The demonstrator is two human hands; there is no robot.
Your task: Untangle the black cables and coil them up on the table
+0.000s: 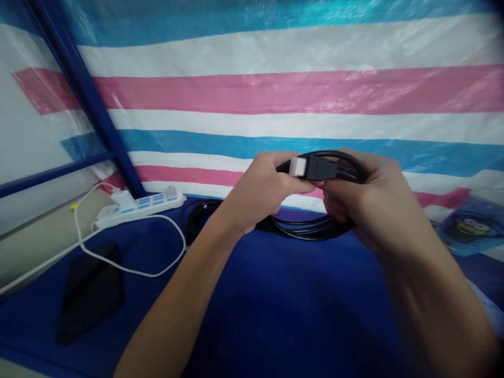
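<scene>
A coiled black cable (311,231) is held up between both hands, over the blue surface. Its flat connector (311,168), with a black housing and a pale tip like an HDMI plug, lies across the top of the coil and points left. My left hand (271,181) is closed on the coil's left side, the thumb beside the plug tip. On the right side my right hand (366,189) wraps round the loops, its thumb near the plug's cable end. Lower loops hang beneath the hands. Some fingers are hidden behind the coil.
A white power strip (137,210) with a plugged-in charger and white cable (179,231) lies at left. Another black cable coil (199,215) rests behind my left forearm. A dark flat object (92,289) is front left; a blue printed packet (472,226) is right. Striped sheeting (275,94) hangs behind.
</scene>
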